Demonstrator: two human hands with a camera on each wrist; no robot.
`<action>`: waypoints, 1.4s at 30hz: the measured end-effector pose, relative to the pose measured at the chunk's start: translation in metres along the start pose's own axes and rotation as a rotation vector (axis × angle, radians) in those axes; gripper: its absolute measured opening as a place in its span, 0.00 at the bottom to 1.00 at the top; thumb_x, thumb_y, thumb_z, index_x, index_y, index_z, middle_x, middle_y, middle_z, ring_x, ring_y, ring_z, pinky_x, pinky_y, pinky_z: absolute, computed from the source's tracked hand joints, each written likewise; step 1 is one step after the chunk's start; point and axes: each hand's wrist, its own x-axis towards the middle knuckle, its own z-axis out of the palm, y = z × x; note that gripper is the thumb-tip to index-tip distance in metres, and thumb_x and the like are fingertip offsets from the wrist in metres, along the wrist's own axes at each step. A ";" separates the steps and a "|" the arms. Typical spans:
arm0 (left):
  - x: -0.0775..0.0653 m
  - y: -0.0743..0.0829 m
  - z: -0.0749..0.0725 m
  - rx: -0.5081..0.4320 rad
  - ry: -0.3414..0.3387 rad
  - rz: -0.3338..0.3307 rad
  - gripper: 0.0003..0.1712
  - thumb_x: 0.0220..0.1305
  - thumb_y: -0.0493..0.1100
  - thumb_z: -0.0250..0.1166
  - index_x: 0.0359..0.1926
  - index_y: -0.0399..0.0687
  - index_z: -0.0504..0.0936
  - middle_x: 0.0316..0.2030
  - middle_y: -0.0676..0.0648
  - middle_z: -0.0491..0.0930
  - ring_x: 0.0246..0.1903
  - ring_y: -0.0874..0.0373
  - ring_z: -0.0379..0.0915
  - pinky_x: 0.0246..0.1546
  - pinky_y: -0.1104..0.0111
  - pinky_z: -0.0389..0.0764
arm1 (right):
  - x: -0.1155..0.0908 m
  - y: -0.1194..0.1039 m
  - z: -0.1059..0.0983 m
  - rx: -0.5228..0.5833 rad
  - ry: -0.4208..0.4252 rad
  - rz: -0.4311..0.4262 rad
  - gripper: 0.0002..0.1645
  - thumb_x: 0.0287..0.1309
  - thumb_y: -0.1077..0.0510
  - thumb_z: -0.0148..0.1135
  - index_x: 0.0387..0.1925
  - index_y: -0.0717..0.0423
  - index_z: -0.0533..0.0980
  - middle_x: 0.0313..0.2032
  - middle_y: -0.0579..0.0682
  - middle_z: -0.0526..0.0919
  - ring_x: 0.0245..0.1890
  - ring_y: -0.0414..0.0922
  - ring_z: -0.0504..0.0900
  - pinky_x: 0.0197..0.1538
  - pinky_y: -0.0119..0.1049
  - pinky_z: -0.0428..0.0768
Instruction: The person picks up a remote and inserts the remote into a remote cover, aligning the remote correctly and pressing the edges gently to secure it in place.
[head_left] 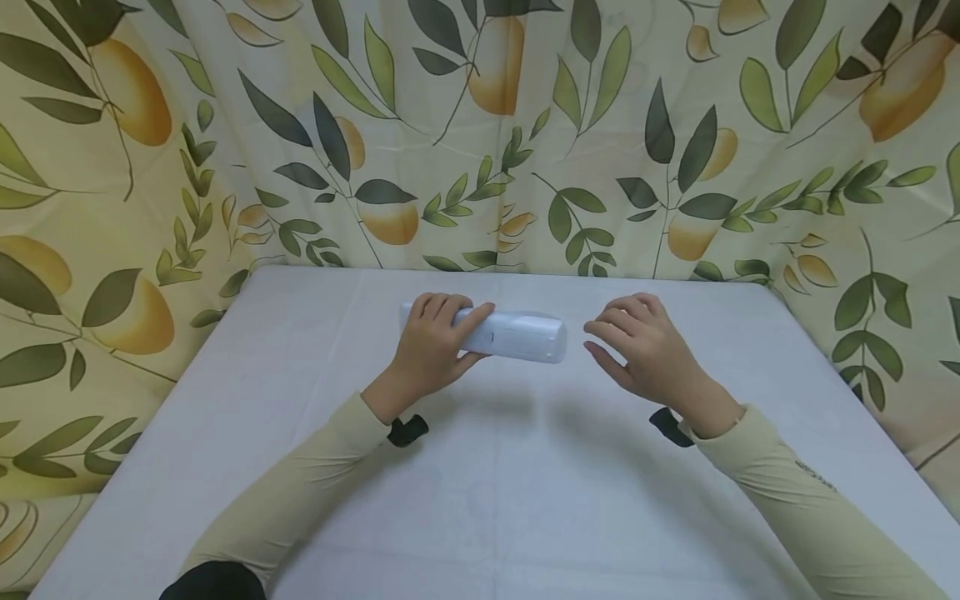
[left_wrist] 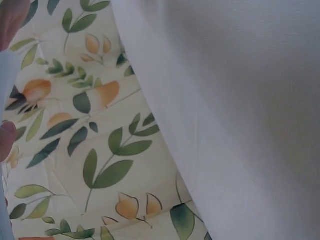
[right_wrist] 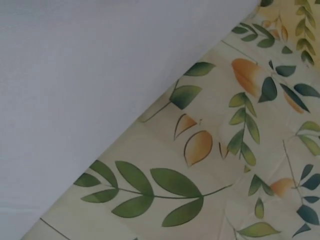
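A pale, see-through plastic bottle (head_left: 527,337) lies on its side in my left hand (head_left: 429,346), held above the table with one end toward the right. The left fingers go over its top and the thumb lies along the near side, covering its left part. In the left wrist view only a strip of the bottle (left_wrist: 6,75) and some fingertips (left_wrist: 7,137) show at the left edge. My right hand (head_left: 651,350) hovers just off the bottle's right end, fingers loosely bent and apart, touching nothing. The right wrist view does not show that hand.
Below the hands is a table with a white cover (head_left: 495,500). A curtain with leaves and orange fruit (head_left: 480,192) hangs behind the far edge and along both sides. Dark bands (head_left: 408,431) sit at both wrists. A dark round shape (head_left: 213,581) is at the lower left.
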 end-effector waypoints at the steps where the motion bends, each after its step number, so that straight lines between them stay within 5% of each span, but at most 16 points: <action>1: 0.000 -0.001 0.000 -0.012 0.002 0.007 0.32 0.43 0.54 0.75 0.51 0.52 0.79 0.41 0.45 0.78 0.42 0.50 0.74 0.47 0.57 0.71 | 0.001 -0.001 0.001 0.009 -0.012 -0.002 0.24 0.68 0.48 0.45 0.32 0.62 0.79 0.27 0.56 0.82 0.35 0.55 0.76 0.42 0.55 0.71; 12: 0.004 -0.005 -0.003 -0.177 -0.087 0.128 0.32 0.45 0.45 0.76 0.54 0.51 0.75 0.47 0.47 0.75 0.53 0.52 0.69 0.65 0.50 0.58 | 0.009 -0.008 0.005 0.097 -0.173 -0.047 0.33 0.68 0.38 0.37 0.36 0.58 0.80 0.31 0.54 0.82 0.38 0.53 0.77 0.45 0.52 0.73; 17: 0.004 -0.005 -0.004 -0.210 -0.122 0.158 0.32 0.44 0.42 0.76 0.53 0.50 0.74 0.48 0.49 0.75 0.54 0.54 0.67 0.66 0.52 0.55 | 0.011 -0.014 0.005 0.116 -0.238 -0.053 0.10 0.54 0.54 0.64 0.34 0.57 0.80 0.31 0.52 0.82 0.38 0.51 0.77 0.46 0.52 0.73; 21: 0.004 -0.005 -0.003 -0.220 -0.122 0.172 0.33 0.43 0.41 0.76 0.53 0.50 0.74 0.48 0.49 0.75 0.53 0.54 0.67 0.64 0.52 0.55 | 0.012 -0.017 0.005 0.118 -0.241 -0.028 0.13 0.39 0.63 0.71 0.32 0.56 0.80 0.29 0.50 0.82 0.37 0.49 0.77 0.45 0.50 0.73; 27: 0.002 -0.007 -0.002 -0.192 -0.103 0.179 0.33 0.42 0.42 0.77 0.52 0.51 0.74 0.47 0.49 0.75 0.53 0.53 0.67 0.63 0.52 0.56 | 0.016 -0.015 0.005 0.162 -0.189 0.037 0.13 0.39 0.63 0.72 0.32 0.57 0.80 0.29 0.50 0.83 0.37 0.49 0.78 0.45 0.48 0.74; 32: 0.000 -0.008 0.000 -0.152 -0.141 0.203 0.35 0.41 0.44 0.78 0.53 0.53 0.74 0.48 0.50 0.74 0.53 0.54 0.67 0.63 0.52 0.55 | 0.022 -0.015 0.003 0.198 -0.143 0.002 0.16 0.33 0.66 0.76 0.29 0.56 0.80 0.28 0.49 0.82 0.35 0.48 0.78 0.43 0.45 0.74; 42: 0.002 -0.003 -0.005 -0.082 -0.113 0.332 0.33 0.43 0.43 0.76 0.53 0.56 0.74 0.48 0.52 0.76 0.53 0.57 0.69 0.63 0.55 0.57 | 0.033 -0.026 0.003 0.194 -0.310 -0.050 0.13 0.36 0.61 0.77 0.28 0.55 0.81 0.27 0.47 0.83 0.35 0.46 0.78 0.45 0.45 0.75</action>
